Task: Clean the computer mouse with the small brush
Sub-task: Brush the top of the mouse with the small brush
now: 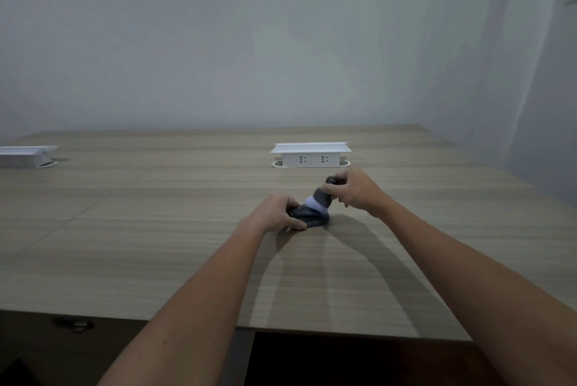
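Now the computer mouse, dark and low on the wooden table, is gripped at its left end by the left hand, fingers curled round it. The small brush is pinched by the right hand, pale bristles pressed onto the mouse's top. Much of the mouse is hidden. Behind, a white socket box is seen; another is cut off at left.

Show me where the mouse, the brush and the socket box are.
mouse [312, 219]: head view, dark front body.
brush [324, 196]: head view, grey handle above white bristles.
socket box [310, 160]: head view, white front face.
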